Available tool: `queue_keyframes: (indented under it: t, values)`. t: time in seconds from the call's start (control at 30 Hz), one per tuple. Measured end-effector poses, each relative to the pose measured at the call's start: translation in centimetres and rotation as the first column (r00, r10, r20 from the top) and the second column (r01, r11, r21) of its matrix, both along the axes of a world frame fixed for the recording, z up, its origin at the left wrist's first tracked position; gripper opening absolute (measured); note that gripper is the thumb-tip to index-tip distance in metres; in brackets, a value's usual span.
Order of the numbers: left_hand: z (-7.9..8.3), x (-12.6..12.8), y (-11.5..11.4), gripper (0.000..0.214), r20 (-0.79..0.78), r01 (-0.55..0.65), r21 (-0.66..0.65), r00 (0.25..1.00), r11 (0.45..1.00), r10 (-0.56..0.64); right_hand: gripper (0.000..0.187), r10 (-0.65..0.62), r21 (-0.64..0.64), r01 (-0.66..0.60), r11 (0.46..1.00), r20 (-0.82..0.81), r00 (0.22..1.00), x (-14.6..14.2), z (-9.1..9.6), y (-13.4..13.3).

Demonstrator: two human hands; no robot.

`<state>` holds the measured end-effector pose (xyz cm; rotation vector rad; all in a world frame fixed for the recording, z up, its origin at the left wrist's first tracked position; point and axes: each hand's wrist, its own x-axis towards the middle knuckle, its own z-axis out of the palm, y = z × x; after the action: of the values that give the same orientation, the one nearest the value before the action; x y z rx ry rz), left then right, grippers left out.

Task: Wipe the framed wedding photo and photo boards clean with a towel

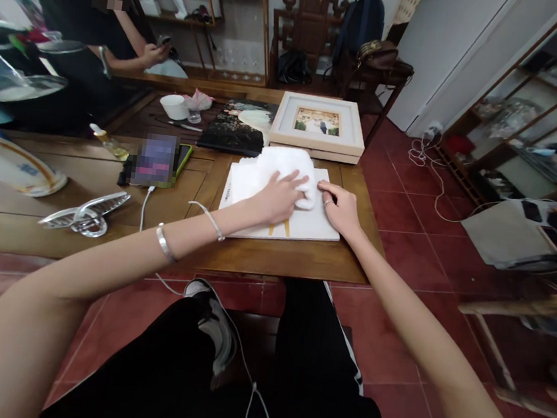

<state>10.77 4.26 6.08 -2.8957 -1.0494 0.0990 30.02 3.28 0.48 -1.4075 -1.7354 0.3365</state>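
Observation:
A folded white towel (252,178) lies bunched over the upper part of a flat white board (311,225), which rests near the table's front edge. My left hand (282,199) is on top of the towel, its fingers spread and pressed against it. At the board's right edge, my right hand (341,209) is closed, with fingertips on its surface; the fingers at the edge are partly hidden. Yellowish strips (279,228) and a small barcode show on the board.
Behind the board sit a framed photo (318,121) and a dark decorated panel (240,126). A phone (156,160) with a cable, a dropper bottle (109,143) and a silver hair clip (87,213) lie left. Across the table, a person (140,52) holds a phone.

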Motion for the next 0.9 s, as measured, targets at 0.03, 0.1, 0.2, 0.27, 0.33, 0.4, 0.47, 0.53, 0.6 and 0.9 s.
queue_keyframes:
  t: [0.03,0.1,0.2,0.27,0.33,0.4,0.47,0.53,0.6,0.9]
  values:
    - [-0.1,0.0,-1.4,0.046,-0.006,0.021,-0.006,1.000,1.000,-0.021,0.036,0.002,-0.002,-0.002,1.000,0.005,1.000,0.0,0.0,0.0]
    - [-0.2,-0.1,-4.7,0.045,-0.004,0.065,-0.015,0.998,0.998,-0.065,0.037,0.012,-0.009,-0.012,1.000,0.015,1.000,0.0,0.0,0.0]
    - [0.0,-0.4,-9.1,0.040,0.033,0.129,0.000,0.991,0.992,-0.129,0.037,0.034,-0.002,-0.034,0.999,0.007,0.999,0.1,0.0,0.1]
    - [0.4,-0.8,-10.3,0.039,0.059,0.159,-0.002,0.986,0.987,-0.159,0.037,0.043,0.007,-0.043,0.999,0.003,0.999,0.1,0.0,0.1]
    - [0.8,-1.1,-9.6,0.043,0.058,0.157,-0.058,0.986,0.986,-0.154,0.037,0.040,0.009,-0.040,0.999,0.018,0.999,0.2,-0.1,0.1]
    - [1.2,-1.3,-7.3,0.048,0.042,0.114,-0.127,0.993,0.985,-0.110,0.037,0.029,0.009,-0.030,1.000,0.047,0.998,0.2,-0.2,0.1]
    - [1.2,-1.2,-4.1,0.052,0.028,0.048,-0.171,0.999,0.984,-0.044,0.036,0.028,0.010,-0.028,1.000,0.074,0.997,0.2,-0.2,0.1]
    - [1.0,-1.1,-1.0,0.053,0.039,-0.018,-0.193,0.999,0.981,0.026,0.036,0.033,0.013,-0.034,0.999,0.084,0.996,0.2,-0.1,0.1]
    - [0.6,-0.9,1.2,0.054,0.070,-0.058,-0.205,0.995,0.977,0.073,0.035,0.040,0.015,-0.041,0.999,0.083,0.996,0.3,-0.1,0.0]
    - [0.8,0.1,-6.5,0.051,0.017,0.010,-0.148,1.000,0.989,-0.007,0.037,0.034,-0.006,-0.033,0.999,0.076,0.997,0.3,0.1,0.0]
